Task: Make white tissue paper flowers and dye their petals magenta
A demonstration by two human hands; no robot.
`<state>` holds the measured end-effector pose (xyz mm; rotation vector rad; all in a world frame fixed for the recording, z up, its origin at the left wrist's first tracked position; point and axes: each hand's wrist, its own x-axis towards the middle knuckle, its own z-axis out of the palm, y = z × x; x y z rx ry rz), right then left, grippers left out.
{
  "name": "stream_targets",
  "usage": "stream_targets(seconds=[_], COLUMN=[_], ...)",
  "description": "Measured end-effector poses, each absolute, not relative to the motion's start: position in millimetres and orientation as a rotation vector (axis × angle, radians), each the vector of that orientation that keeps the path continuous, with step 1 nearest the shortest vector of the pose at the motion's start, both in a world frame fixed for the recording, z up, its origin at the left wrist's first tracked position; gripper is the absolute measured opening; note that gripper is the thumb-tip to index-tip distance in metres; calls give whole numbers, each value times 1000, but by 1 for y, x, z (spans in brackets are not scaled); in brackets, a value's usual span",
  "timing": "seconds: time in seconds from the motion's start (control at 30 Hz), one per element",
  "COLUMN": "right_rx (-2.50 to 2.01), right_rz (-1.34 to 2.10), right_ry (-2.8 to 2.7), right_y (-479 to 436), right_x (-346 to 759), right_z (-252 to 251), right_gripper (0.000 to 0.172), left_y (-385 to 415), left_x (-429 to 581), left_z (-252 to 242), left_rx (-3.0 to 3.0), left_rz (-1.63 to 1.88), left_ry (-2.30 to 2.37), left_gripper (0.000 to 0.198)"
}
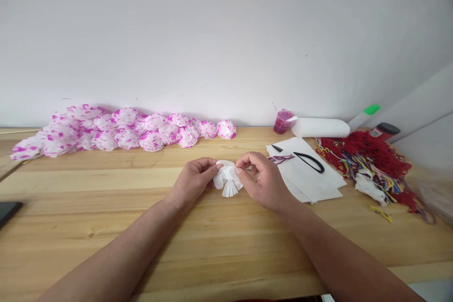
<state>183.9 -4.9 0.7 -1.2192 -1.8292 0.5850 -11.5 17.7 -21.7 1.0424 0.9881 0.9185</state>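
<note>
Between my two hands is a white tissue paper flower (229, 180), its layers partly fanned out and a pleated part pointing toward me. My left hand (198, 177) pinches its left edge between thumb and fingers. On the other side my right hand (260, 177) grips a layer with thumb and forefinger. Just right of my right hand, black-handled scissors (310, 162) lie on white paper sheets (311, 184), the blades partly hidden under some purple threads (282, 158).
Along the wall at left sit many pink-speckled paper flowers (127, 127). A cup of magenta liquid (282, 122), a white roll (320, 127), a green-capped container (366, 114) and a dark-lidded jar (385, 131) stand at back right, near tangled red yarn (375, 155). A dark object (9, 212) is at the left edge.
</note>
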Motion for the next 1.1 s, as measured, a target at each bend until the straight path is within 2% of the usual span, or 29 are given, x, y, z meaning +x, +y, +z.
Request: stream_targets(seconds=[0.1,0.33,0.47,0.57,0.67,0.83,1.03,1.1], right_rx=[-1232,-1259,-1254,-1231,-1243,-1280,-1257,-1218], right_rz=[684,826,913,983,986,943,988,1048], right_ry=[-1870,-1782,-1682,-1666,-1695,-1719,-1659,-1635], right_y=[-7,-7,-7,-7,-8,-7,-7,-7], right_x=[181,180,179,178,177,176,175,174], right_z=[3,0,-1,-1,-3,-3,-3,-7], right_gripper=[13,4,1,7,14,4,2,8], left_y=[17,14,14,14,15,16,14,12], left_x=[-11,-10,-10,-9,-8,-8,-7,-5], left_z=[-20,-14,-14,-13,-14,-17,-14,-13], left_rx=[1064,1015,995,1007,1005,1033,1142,1154], left_rz=[913,926,925,935,956,953,1021,1031], left_ry=[1007,952,881,890,917,963,1085,1088], left_gripper=[32,29,34,37,38,37,32,33])
